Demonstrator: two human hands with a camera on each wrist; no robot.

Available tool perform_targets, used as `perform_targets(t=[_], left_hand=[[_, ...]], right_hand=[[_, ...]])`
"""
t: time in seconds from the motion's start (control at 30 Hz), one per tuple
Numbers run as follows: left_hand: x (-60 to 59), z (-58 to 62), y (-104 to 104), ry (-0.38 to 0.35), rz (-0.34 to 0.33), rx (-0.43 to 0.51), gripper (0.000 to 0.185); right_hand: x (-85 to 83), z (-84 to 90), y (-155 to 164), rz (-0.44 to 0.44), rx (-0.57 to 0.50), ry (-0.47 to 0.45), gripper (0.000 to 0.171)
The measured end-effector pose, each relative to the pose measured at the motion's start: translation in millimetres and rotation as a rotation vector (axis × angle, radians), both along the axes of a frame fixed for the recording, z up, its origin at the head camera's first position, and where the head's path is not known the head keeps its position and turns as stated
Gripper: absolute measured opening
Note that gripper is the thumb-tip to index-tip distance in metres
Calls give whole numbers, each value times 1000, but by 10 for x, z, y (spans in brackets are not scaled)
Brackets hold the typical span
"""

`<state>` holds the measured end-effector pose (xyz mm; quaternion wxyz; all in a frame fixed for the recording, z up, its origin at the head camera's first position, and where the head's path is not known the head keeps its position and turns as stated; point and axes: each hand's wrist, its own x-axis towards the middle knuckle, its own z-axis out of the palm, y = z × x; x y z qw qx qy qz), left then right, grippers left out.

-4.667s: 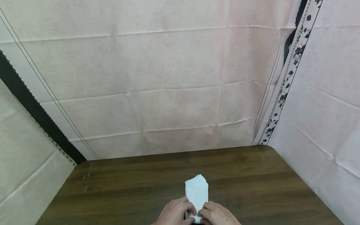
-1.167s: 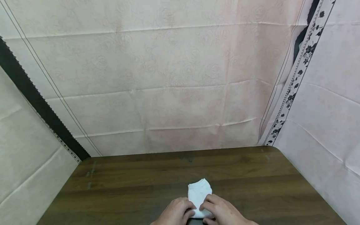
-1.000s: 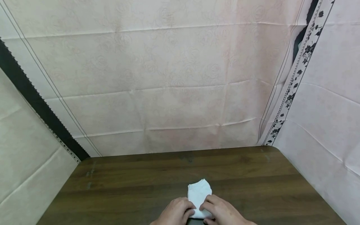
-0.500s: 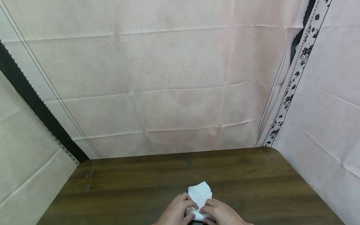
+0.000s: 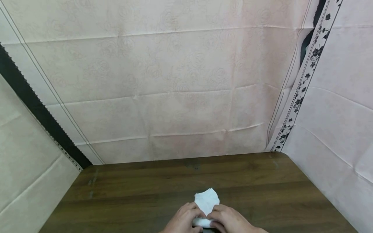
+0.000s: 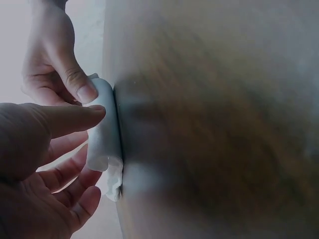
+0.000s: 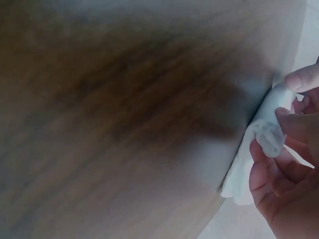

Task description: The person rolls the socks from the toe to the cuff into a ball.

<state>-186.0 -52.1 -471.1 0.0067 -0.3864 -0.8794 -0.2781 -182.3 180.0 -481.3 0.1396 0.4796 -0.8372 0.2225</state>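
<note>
The white sock (image 5: pixel 206 202) is lying at the near edge of the desk (image 5: pixel 131 194), and both hands, left hand (image 5: pixel 183 221) and right hand (image 5: pixel 230 221), are pinching its rolled end with curled fingers (image 6: pixel 82 89), so the rolling seems half done and probably needs even pressure forward.

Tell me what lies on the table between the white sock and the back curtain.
Nothing: in the head view only bare wooden table lies between the white sock and the pink curtain.

No legible text, label, brand, number or sign appears in any view. The wall covering (image 5: pixel 180 81) carries only a faint embossed rose pattern, and its border strip (image 5: pixel 303 84) carries only a black floral motif, without lettering.
</note>
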Motion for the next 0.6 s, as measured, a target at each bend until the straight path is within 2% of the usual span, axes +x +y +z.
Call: perform_targets(t=[0.2,0.33,0.43,0.6], left_hand=[[6,-10,14,4,18,-18,26],[3,-3,22,-19,32,-22,23],[-1,7,25,-50,43,-29,19],[-8,21,24,-94,54,-40,13]], right_hand=[[8,45,-8,-5,-3,-118,10],[11,57,-11,-4,-4,-145,10],[7,49,-8,-3,1,-119,10],[12,28,-12,-11,24,14,10]])
